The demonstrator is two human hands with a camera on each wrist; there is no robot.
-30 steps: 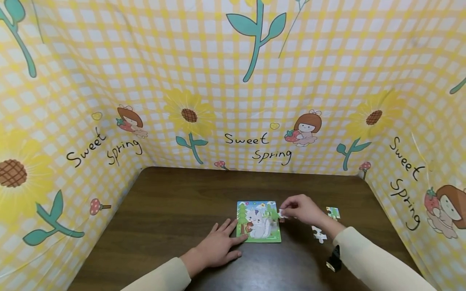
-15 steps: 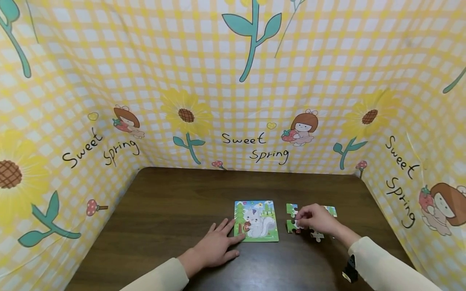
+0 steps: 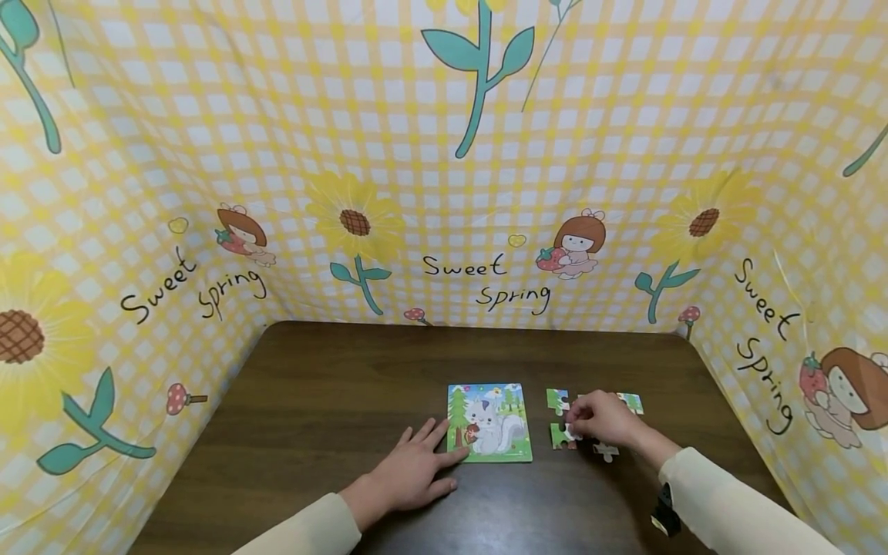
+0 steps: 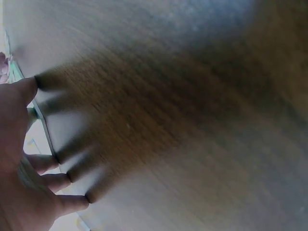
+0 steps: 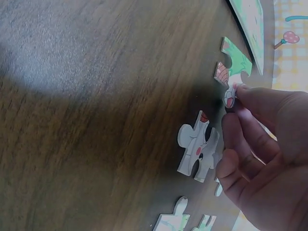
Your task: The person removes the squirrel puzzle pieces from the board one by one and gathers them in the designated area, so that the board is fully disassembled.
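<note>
On the table lies a square puzzle board point(image 3: 489, 424) printed with a white squirrel among green trees. My left hand point(image 3: 412, 469) rests spread at its left side, the fingers straight and the index fingertip on the lower left of the board. To the right of the board, my right hand point(image 3: 605, 418) pinches a green-and-white puzzle piece point(image 5: 236, 65) between thumb and fingers, low over the table. Close by lies a loose white puzzle piece point(image 5: 195, 147) with a pink spot. Another green-and-blue piece point(image 3: 557, 398) is just beyond the right fingertips.
More loose pieces lie around the right hand, including a white piece point(image 3: 607, 451) below it and a green one point(image 3: 630, 401) behind it. The dark wooden table point(image 3: 333, 385) is enclosed at the back and sides by a yellow checked cloth point(image 3: 444, 193).
My right hand has moved right, from the board's right edge to the loose pieces. Two pieces now show between it and the board. The left hand has stayed put.
</note>
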